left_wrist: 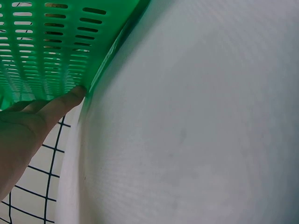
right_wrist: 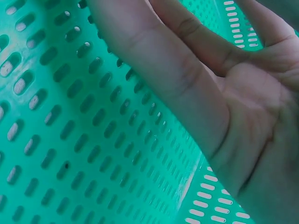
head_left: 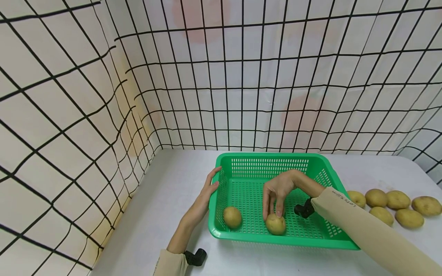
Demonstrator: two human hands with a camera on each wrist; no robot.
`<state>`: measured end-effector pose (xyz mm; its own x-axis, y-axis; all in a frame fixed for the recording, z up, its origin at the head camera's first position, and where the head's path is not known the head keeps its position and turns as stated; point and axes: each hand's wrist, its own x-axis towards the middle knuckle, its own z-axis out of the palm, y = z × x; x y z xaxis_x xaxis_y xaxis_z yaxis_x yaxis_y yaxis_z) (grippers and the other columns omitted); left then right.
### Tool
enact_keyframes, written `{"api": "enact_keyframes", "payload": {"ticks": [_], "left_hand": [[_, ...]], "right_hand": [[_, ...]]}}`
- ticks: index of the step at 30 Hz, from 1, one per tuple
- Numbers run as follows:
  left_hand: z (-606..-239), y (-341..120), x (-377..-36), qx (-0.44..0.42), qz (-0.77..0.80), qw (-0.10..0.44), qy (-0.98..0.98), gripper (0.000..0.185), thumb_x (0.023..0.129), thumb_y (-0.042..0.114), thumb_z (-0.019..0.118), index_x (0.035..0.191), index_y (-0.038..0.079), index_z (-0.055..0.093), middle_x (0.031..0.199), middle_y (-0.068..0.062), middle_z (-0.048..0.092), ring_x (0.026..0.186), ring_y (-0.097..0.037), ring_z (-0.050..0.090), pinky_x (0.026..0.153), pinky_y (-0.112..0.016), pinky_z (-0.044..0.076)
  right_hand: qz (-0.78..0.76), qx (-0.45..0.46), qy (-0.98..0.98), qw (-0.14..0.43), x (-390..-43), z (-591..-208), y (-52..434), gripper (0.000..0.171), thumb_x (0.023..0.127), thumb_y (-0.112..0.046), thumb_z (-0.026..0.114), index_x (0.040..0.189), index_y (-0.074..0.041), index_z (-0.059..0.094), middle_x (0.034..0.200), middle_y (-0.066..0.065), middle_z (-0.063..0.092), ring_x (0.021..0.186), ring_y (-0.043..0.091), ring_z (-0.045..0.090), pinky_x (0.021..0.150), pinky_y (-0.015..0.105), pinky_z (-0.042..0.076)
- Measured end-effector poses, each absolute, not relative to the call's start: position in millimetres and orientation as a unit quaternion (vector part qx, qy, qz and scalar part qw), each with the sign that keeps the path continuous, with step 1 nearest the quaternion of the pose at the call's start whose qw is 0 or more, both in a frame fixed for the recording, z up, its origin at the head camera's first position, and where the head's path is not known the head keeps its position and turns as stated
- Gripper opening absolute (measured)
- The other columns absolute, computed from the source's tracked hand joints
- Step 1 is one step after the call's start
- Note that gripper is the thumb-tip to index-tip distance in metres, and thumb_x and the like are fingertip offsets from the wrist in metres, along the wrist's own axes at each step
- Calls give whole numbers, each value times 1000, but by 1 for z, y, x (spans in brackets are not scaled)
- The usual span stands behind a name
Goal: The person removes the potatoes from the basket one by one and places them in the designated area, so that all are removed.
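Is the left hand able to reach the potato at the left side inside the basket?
Probably yes: the left hand rests on the basket wall, and the potato lies uncovered just inside.

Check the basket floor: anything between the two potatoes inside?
Nothing. In the head view, only bare green mesh separates the left potato from the potato under the right hand in the basket.

Off to the right there's a loose bunch of 6 yellowish-brown potatoes sitting on the white bench, close together in roughly 2 rows. Behind and along the left side hangs a white cloth backdrop with a black grid pattern, with a few faint orange blotches on it. It meets the bench along the back edge.
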<state>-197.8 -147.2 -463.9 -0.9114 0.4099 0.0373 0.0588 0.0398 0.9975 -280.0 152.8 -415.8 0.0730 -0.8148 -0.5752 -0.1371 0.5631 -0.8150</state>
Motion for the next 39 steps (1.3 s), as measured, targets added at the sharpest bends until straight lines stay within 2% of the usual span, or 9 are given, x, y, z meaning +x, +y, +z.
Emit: {"api": "enact_keyframes", "payload": {"ticks": [11,18,25,34,39], "left_hand": [[-465,-148,-198,161,672,133,711,49,111,46,32,159,46,20,170,3,14,148,-32,32,115,-58,37],[-466,-148,-198,164,670,133,711,49,111,46,31,159,46,19,171,2,14,148,-33,31,114,-57,38],[-466,-148,-198,163,673,131,710,48,111,46,31,158,47,20,170,3,15,149,-32,31,114,-56,37],[-466,-148,-198,166,671,126,711,48,111,45,31,158,47,20,170,4,15,149,-32,30,115,-56,36],[-466,-148,-198,163,671,129,712,49,111,46,30,159,46,20,171,3,13,150,-33,29,115,-59,36]], "right_hand": [[-299,-380,645,592,-281,-415,155,40,91,1,75,130,5,68,132,27,67,118,40,69,89,38,62],[-305,-378,671,560,-282,-415,156,39,93,-5,75,131,0,69,131,23,69,117,29,71,89,39,62],[-329,-396,683,518,-284,-413,156,39,92,-4,76,130,2,69,131,23,69,118,34,70,90,35,61],[-372,-400,694,469,-287,-398,165,38,93,-6,75,130,-1,70,132,18,70,120,26,69,95,40,60],[-390,-417,695,436,-289,-388,177,38,93,-6,75,131,0,70,132,18,70,121,27,69,94,41,60]]}}
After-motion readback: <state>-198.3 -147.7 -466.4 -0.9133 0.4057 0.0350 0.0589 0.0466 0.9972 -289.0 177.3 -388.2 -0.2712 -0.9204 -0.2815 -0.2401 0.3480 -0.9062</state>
